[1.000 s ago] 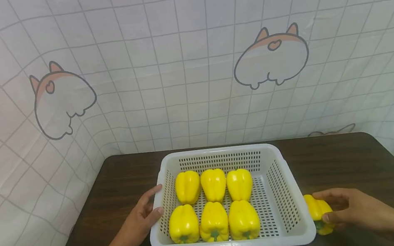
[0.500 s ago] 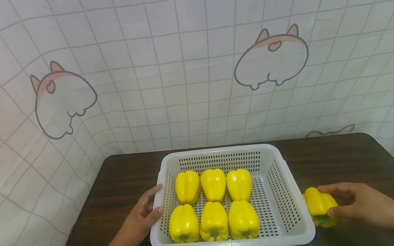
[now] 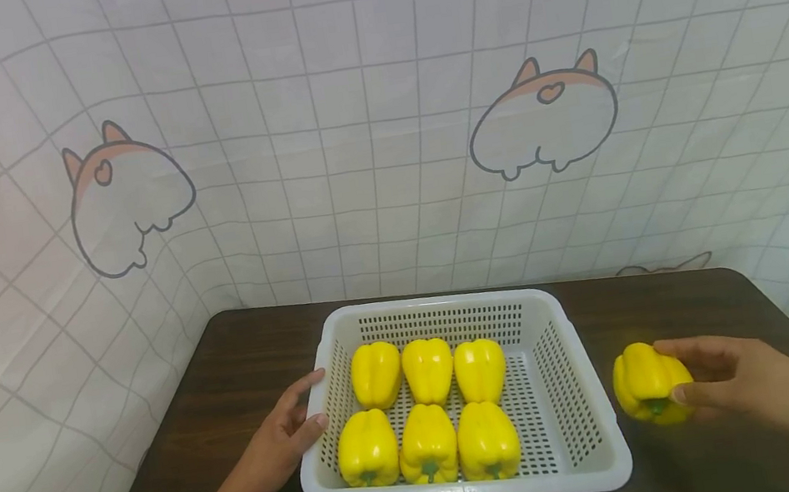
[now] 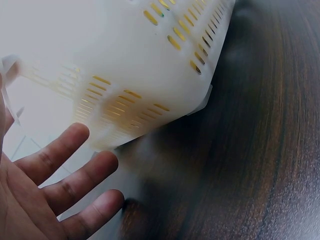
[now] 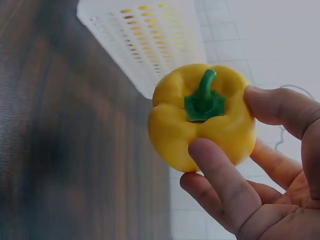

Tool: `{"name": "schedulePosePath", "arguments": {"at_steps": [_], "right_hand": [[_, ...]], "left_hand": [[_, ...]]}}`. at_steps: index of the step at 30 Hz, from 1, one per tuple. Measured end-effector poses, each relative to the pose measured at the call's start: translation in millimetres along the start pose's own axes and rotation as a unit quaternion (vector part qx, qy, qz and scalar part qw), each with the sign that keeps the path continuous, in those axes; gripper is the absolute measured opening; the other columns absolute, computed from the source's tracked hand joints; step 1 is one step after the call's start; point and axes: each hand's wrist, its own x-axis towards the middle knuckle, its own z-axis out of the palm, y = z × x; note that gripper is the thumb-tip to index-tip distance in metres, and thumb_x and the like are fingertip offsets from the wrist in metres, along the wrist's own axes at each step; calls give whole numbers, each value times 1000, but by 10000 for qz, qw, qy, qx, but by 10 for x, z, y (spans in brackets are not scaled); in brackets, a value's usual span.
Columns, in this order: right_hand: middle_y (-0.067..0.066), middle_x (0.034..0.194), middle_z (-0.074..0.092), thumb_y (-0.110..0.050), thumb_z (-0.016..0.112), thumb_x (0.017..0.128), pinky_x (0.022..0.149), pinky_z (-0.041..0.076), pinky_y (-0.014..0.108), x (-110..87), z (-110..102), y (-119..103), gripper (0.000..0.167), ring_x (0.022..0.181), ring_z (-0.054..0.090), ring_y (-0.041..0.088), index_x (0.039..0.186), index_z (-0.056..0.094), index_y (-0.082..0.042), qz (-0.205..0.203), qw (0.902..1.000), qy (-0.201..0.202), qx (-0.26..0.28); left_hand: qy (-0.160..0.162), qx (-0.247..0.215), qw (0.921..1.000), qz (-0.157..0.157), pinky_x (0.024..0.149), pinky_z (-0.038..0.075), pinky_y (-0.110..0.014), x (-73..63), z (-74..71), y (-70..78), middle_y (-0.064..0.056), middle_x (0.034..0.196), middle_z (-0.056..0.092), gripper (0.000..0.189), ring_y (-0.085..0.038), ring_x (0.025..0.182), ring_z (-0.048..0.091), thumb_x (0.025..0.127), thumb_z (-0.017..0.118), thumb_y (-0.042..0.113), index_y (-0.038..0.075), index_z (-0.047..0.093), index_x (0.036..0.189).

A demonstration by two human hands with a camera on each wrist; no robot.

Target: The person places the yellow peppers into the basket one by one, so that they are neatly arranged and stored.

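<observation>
My right hand (image 3: pixel 749 377) holds a yellow bell pepper (image 3: pixel 649 385) just right of the basket, thumb and fingers around its sides. In the right wrist view the pepper (image 5: pixel 172 132) shows its green stem (image 5: pixel 206 92), and it appears raised over the table. At the other side, my left hand (image 3: pixel 282 442) rests by the left rim of a white perforated plastic basket (image 3: pixel 601 476), thumb and forefinger at the rim. In the left wrist view its other fingers (image 4: pixel 82 182) spread loosely beside the basket wall (image 4: pixel 125 55). Inside the basket, yellow peppers (image 3: pixel 428 443) stand in two rows of three.
The basket's right end shows bare slotted floor (image 3: pixel 534 403). Under everything is a dark wood-grain table (image 3: pixel 258 349). A white grid-patterned curtain (image 3: pixel 367 157) with cartoon animal prints hangs behind and along the left side.
The right hand has lifted the bell pepper up and moved it slightly right, away from the basket's side. The left hand, the basket and the peppers in it have stayed put.
</observation>
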Motion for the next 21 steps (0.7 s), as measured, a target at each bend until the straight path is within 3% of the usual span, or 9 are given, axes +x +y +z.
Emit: {"name": "schedulePosePath", "arguments": {"at_steps": [8, 21], "right_hand": [[25, 143, 55, -33, 74, 95, 78, 61, 30, -12, -117, -67, 72, 106, 66, 12, 155, 43, -7, -7, 9997, 239, -13], [23, 146, 54, -37, 75, 94, 77, 62, 32, 12, -123, -295, 73, 117, 63, 32, 155, 45, -11, -101, 9993, 343, -60]], "left_hand": [[-66, -108, 9999, 17, 74, 63, -39, 4, -5, 1, -31, 136, 58, 66, -28, 95, 74, 106, 54, 26, 19, 19, 161], [33, -74, 10000, -50, 74, 63, -39, 2, -8, 12, -31, 138, 56, 67, -30, 96, 73, 105, 56, 27, 19, 20, 161]]}}
